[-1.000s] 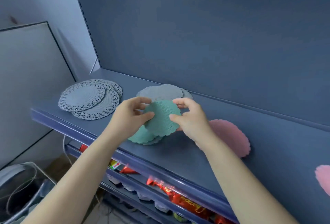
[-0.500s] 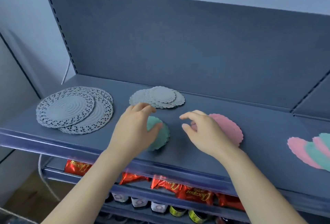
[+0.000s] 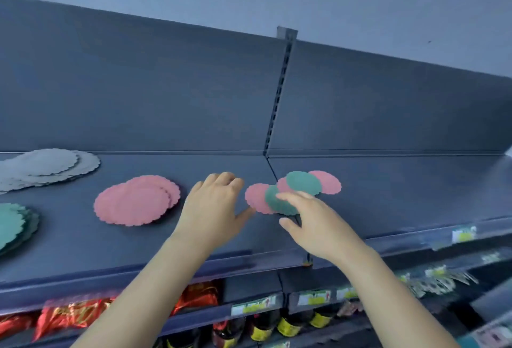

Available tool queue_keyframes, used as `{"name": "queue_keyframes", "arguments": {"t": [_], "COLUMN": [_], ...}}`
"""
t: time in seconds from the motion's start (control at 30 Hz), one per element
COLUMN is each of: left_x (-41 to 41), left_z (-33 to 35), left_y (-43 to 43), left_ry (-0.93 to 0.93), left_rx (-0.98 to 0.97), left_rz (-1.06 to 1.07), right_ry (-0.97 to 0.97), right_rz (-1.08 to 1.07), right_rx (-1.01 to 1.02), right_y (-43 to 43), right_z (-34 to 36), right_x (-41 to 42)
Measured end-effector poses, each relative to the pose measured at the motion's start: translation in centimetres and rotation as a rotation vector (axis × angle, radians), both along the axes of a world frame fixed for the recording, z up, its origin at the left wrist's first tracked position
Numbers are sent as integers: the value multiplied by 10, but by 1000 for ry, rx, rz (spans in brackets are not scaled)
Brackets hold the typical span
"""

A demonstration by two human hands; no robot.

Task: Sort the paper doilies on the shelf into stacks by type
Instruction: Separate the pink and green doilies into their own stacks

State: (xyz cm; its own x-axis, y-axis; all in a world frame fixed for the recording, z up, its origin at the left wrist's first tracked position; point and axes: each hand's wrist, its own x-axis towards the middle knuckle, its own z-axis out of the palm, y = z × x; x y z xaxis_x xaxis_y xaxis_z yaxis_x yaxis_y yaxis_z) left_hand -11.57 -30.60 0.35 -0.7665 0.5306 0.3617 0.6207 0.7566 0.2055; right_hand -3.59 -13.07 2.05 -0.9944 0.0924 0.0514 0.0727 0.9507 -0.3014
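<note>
Head view, single frame.

Left hand (image 3: 213, 209): back of the hand faces me. The fingers (image 3: 221, 181) are loosely curled at the knuckles and hold nothing. I see the thumb (image 3: 246, 213) stretched out to the right, its tip just beside the edge of the nearest pink doily (image 3: 255, 195); I cannot tell whether it touches.

Right hand (image 3: 315, 225): the fingers (image 3: 293, 198) are spread and relaxed, with thumb and forefinger well apart and nothing pinched between them. The forefinger tip lies over the lower green doily (image 3: 273, 200); I cannot tell contact from hovering.

Unsorted cluster (image 3: 303, 184): pink and green doilies overlap in a loose fan just beyond the right fingertips, across the seam of the shelf (image 3: 388, 195). Its far-right pink doily (image 3: 329, 181) lies past the right fingers, apart from both hands.

Sorted stacks, all left of the left fingers:
- the pink stack (image 3: 133, 203) is near the left hand, flat on the shelf;
- the pale grey stack (image 3: 47, 166) sits further left, toward the back panel (image 3: 138, 84);
- the green stack (image 3: 12, 225) is well apart, cut by the frame edge.

Below both wrists: a lower shelf with red packets (image 3: 69, 317), dark bottles (image 3: 260, 325) and price labels (image 3: 253, 304), all blurred.
</note>
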Motion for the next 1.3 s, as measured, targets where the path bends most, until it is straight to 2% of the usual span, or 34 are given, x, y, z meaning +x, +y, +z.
{"name": "queue_keyframes", "arguments": {"t": [0.23, 0.43, 0.57, 0.73, 0.87, 1.0, 1.07, 1.17, 1.23, 1.3], "left_x": [-1, -43, -72, -93, -102, -106, -107, -99, -87, -69], "left_z": [-19, -37, -39, -18, -15, -16, -17, -20, -17, -13], "left_y": [124, 190, 223, 251, 258, 260, 254, 249, 246, 239], "left_ry": [-148, -298, -362, -330, -351, -352, -382, -435, -387, -354], "left_rx": [-148, -166, -302, -402, -280, -312, -252, 38, 256, 388], "left_rz": [36, 5, -44, -15, 51, 122, 145, 282, 422, 555], "right_ry": [-46, -130, -76, -300, -334, -393, -434, -447, -412, -359], "right_rz": [-36, -1, -52, -161, -119, -63, -60, 11, 70, 123], "right_rx": [37, 64, 130, -112, -25, -9, 10, 24, 1, 59], "right_y": [117, 167, 195, 225, 232, 241, 240, 242, 244, 242], "right_z": [-14, -44, -50, -34, -33, -34, -34, -30, -29, -28], "right_x": [14, -30, -76, -124, -145, -161, -167, -169, -168, -164]}}
